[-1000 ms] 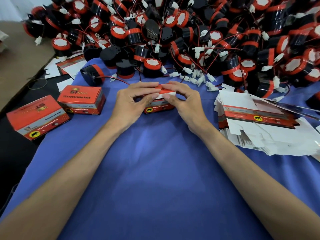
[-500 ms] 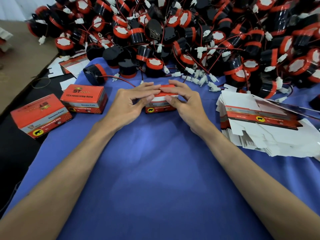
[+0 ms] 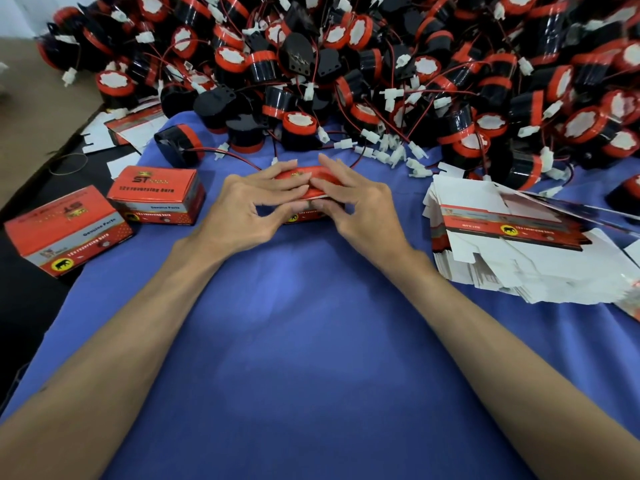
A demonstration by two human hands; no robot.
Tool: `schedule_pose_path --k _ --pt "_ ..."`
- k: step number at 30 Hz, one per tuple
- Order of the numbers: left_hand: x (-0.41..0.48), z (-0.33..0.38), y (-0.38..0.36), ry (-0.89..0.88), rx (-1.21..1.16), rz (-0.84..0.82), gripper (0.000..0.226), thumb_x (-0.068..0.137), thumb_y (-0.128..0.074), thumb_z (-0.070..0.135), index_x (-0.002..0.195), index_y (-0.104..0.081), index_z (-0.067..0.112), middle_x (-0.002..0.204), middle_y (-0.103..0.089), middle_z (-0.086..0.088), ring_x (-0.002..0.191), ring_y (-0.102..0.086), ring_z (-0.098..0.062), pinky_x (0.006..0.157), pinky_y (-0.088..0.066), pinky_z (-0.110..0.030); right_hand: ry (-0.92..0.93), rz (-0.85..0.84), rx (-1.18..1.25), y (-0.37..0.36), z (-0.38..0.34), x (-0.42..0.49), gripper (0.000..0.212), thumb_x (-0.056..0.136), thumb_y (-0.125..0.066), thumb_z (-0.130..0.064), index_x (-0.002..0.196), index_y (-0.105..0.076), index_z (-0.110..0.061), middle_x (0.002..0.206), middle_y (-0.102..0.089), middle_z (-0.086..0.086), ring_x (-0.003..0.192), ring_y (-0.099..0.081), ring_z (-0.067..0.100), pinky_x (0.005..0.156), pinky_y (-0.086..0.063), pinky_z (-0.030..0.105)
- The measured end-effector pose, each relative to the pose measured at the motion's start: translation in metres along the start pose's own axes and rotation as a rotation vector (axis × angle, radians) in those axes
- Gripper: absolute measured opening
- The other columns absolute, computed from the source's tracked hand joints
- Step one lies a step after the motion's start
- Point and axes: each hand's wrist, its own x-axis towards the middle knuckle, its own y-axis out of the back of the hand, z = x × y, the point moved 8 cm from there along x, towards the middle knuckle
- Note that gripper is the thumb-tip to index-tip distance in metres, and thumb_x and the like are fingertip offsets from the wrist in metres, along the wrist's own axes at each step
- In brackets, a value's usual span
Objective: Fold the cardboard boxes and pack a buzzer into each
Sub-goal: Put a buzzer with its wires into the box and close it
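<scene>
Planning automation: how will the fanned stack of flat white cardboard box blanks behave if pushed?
Likely slides apart: the stack of flat white cardboard box blanks is already fanned. Sheets look thin, so probably floppy, light.

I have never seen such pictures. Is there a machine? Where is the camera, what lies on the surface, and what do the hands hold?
There is no machine here: a person works with two bare hands. The camera sits on the person's head and looks forward and down, so both forearms reach away from you. On the blue cloth, at the far side, lies a big pile of black and red buzzers with wires and white plugs. At the left stand two closed boxes; at the right lies a stack of flat, unfolded boxes. In the middle, the left hand and the right hand grip one small red box, fingers over its top, thumbs at its near side; they seem to be closing it.
</scene>
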Motion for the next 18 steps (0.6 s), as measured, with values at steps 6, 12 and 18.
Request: schedule_pose_path --k 6,12,18 --pt "0.001 0.0 -0.002 -0.025 0.055 0.021 0.028 0.083 -0.07 -0.001 0.109 -0.065 -0.011 0.116 -0.064 -0.021 0.123 -0.053 -0.038 0.104 -0.043 -0.044 0.248 0.03 -0.397 -0.008 -0.025 -0.004 0.03 0.075 -0.061 0.016 0.104 -0.068 0.01 0.112 -0.069 0.02 0.111 -0.063 0.037 0.088 -0.055 0.047" --pt "0.002 -0.003 -0.004 0.007 0.121 0.015 0.034 0.084 -0.072 0.017 0.115 -0.067 0.002 0.124 -0.064 -0.006 0.12 -0.056 -0.019 0.108 -0.038 -0.028 0.229 0.103 -0.35 -0.003 -0.027 -0.006 0.036 0.069 -0.066 0.018 0.103 -0.071 0.008 0.108 -0.07 0.018 0.103 -0.067 0.036 0.073 -0.06 0.049" --pt "0.006 0.009 -0.016 -0.005 0.323 -0.056 0.046 0.077 -0.06 0.033 0.107 -0.061 -0.003 0.113 -0.06 -0.016 0.1 -0.055 -0.038 0.091 -0.043 -0.042 0.202 0.184 -0.143 0.009 -0.025 -0.005 0.02 0.073 -0.069 0.011 0.089 -0.076 0.001 0.095 -0.074 0.013 0.094 -0.07 0.031 0.068 -0.06 0.045"
